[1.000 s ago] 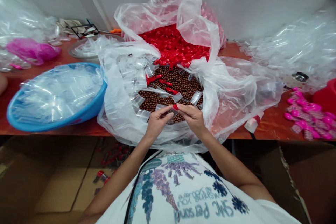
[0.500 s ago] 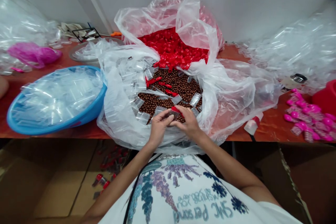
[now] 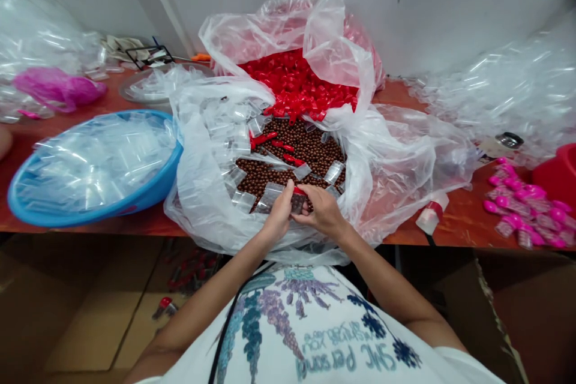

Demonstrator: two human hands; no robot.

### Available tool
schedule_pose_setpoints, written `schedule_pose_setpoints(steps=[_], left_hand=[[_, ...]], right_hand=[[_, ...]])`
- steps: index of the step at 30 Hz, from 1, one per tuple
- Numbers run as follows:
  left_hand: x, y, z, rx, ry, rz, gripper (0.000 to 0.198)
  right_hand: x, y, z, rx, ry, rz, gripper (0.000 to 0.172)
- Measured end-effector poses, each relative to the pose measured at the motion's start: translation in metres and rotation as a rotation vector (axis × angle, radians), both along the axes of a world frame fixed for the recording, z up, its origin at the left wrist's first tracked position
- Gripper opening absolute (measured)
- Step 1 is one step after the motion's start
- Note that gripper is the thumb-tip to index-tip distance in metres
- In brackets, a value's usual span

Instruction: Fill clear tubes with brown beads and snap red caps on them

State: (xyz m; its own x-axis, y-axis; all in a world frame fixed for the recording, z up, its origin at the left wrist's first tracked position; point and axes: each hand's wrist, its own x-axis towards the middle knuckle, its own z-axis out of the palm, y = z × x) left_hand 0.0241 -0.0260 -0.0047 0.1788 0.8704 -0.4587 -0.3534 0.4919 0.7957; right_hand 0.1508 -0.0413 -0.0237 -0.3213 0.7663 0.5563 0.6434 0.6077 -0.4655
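Both hands meet over the near rim of a plastic bag (image 3: 198, 192) that holds small brown balls (image 3: 310, 147). Between them is a small clear tube (image 3: 297, 201) with brown balls inside and a red cap at its top. My left hand (image 3: 279, 213) is closed on the tube's left side, fingers against the cap. My right hand (image 3: 321, 210) grips it from the right, its fingertips at the cap. Clear empty tubes (image 3: 270, 195) and a few red caps (image 3: 293, 159) lie on the balls around my hands.
A blue basin (image 3: 173, 183) of clear tubes stands at the left. Behind is a bag heaped with red caps (image 3: 306, 87). Pink-capped filled tubes (image 3: 531, 207) lie at the right, near a red container (image 3: 558, 174). Below the table, a cardboard box (image 3: 90, 324) holds red-capped tubes.
My left hand has turned more upright, its fingers moving up to the cap. The capped tube has tipped more upright between my hands. The view has shifted slightly.
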Motion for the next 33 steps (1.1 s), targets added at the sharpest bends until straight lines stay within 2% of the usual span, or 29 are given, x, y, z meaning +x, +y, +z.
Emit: schedule_pose_setpoints(steps=[4,12,15,17,18,19,21,22,25,27,30,33], left_hand=[[0.004,-0.003,-0.002,0.002,-0.021,0.039,0.035],[0.011,-0.006,-0.005,0.093,-0.015,0.105,0.024],[0.008,-0.005,-0.003,0.08,-0.022,0.108,0.024],[0.002,-0.004,0.002,0.052,-0.05,0.094,0.027],[-0.002,-0.003,0.005,0.04,-0.07,0.082,0.03],[-0.006,-0.003,0.008,0.034,-0.089,0.069,0.034],[-0.012,-0.002,0.013,0.032,-0.109,0.046,0.039],[-0.014,-0.001,0.014,0.029,-0.108,0.022,0.041],[-0.014,-0.001,0.014,0.01,-0.063,-0.042,0.042],[-0.012,-0.001,0.012,0.014,-0.042,-0.071,0.044],[-0.009,-0.001,0.009,0.01,-0.026,-0.118,0.061],[-0.009,0.0,0.01,-0.011,0.021,-0.164,0.071]], right_hand=[[0.002,-0.003,0.002,-0.015,-0.02,0.008,0.058],[0.003,-0.005,0.009,-0.055,-0.058,0.024,0.059],[0.005,-0.007,0.009,-0.135,-0.033,0.065,0.071],[0.008,-0.011,0.009,-0.227,0.059,0.004,0.08],[0.01,-0.014,0.01,-0.28,0.13,-0.079,0.077],[0.011,-0.017,0.01,-0.335,0.196,-0.171,0.067],[0.012,-0.022,0.011,-0.43,0.273,-0.288,0.037],[0.012,-0.024,0.012,-0.454,0.285,-0.297,0.03],[0.009,-0.023,0.018,-0.413,0.268,-0.228,0.028],[0.006,-0.02,0.023,-0.337,0.206,-0.189,0.039],[0.005,-0.014,0.027,-0.242,0.06,-0.086,0.064],[0.006,-0.012,0.024,-0.195,-0.013,-0.037,0.067]])
